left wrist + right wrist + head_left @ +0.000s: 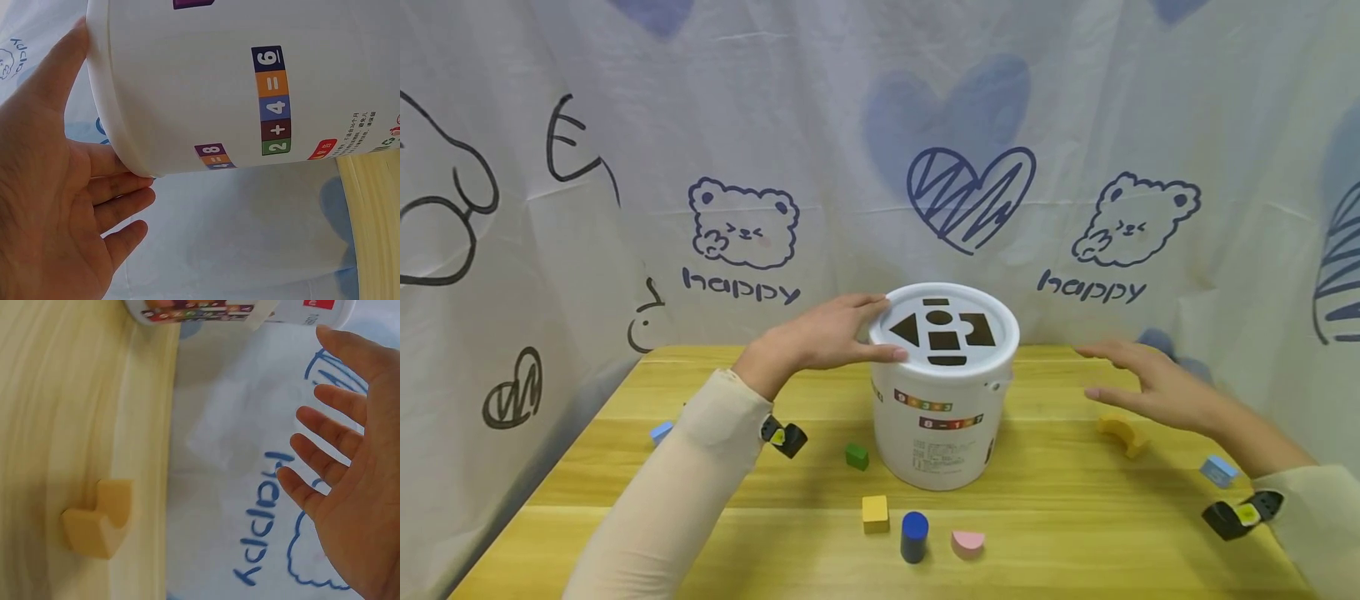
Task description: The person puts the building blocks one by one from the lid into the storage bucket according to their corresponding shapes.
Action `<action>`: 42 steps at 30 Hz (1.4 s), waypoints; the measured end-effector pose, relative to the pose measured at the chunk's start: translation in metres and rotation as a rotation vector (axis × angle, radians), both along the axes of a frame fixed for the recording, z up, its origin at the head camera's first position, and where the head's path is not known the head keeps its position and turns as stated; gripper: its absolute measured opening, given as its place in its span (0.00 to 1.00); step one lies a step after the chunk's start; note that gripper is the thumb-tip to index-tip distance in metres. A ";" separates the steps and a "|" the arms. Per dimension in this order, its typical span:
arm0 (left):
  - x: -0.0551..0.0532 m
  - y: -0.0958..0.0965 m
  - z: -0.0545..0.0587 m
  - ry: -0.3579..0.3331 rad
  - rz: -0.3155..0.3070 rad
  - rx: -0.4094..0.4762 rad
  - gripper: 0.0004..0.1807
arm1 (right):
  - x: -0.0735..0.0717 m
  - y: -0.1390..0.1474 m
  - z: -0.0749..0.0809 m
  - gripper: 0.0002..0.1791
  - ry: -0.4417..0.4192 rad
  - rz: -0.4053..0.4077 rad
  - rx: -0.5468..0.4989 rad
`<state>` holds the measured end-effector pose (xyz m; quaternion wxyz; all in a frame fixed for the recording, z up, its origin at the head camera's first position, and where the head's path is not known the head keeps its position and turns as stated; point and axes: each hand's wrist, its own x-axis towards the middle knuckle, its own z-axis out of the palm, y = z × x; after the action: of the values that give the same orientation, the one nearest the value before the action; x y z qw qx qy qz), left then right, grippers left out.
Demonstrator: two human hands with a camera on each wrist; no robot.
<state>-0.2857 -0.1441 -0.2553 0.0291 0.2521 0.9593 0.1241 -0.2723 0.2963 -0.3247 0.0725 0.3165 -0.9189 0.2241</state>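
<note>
A white bucket (936,425) stands on the table, topped by a white lid (891,321) with several dark shaped holes. My left hand (820,337) holds the bucket by its left rim, thumb at the front and fingers farther back. In the left wrist view, the left hand (69,181) has its thumb and foremost fingertips against the rim, the other fingers loose. To the right of the bucket, my right hand (1165,387) hovers, fingers spread and holding nothing. Below it lies a yellow arch-shaped block (1123,435), also in the right wrist view.
Before the bucket are a green block (857,456), a yellow cube (875,514), a blue cylinder (914,537) and a pink half-round block (967,544). Light blue blocks lie at left (662,432) and right (1219,471). A printed white curtain (850,125) hangs behind the wooden table (1060,533).
</note>
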 end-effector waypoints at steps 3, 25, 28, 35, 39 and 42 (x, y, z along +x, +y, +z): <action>0.000 0.000 0.000 -0.003 0.003 0.002 0.58 | 0.001 0.008 -0.008 0.31 0.013 -0.007 0.008; 0.001 0.000 0.000 0.007 0.001 0.002 0.58 | -0.003 0.053 -0.062 0.37 -0.163 -0.057 -0.010; 0.001 0.000 0.001 0.005 0.000 0.005 0.58 | -0.005 0.059 -0.068 0.38 -0.227 -0.056 -0.027; 0.001 0.001 0.001 0.009 -0.003 0.004 0.57 | -0.008 0.064 -0.074 0.39 -0.288 -0.053 -0.030; 0.001 0.001 0.000 0.006 -0.001 0.004 0.57 | -0.008 0.064 -0.075 0.40 -0.314 -0.055 -0.012; 0.001 0.000 0.000 0.001 0.000 0.011 0.58 | -0.008 0.062 -0.077 0.39 -0.337 -0.056 0.003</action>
<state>-0.2846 -0.1438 -0.2552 0.0275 0.2524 0.9586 0.1292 -0.2801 0.3586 -0.4018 -0.0771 0.2488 -0.9269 0.2703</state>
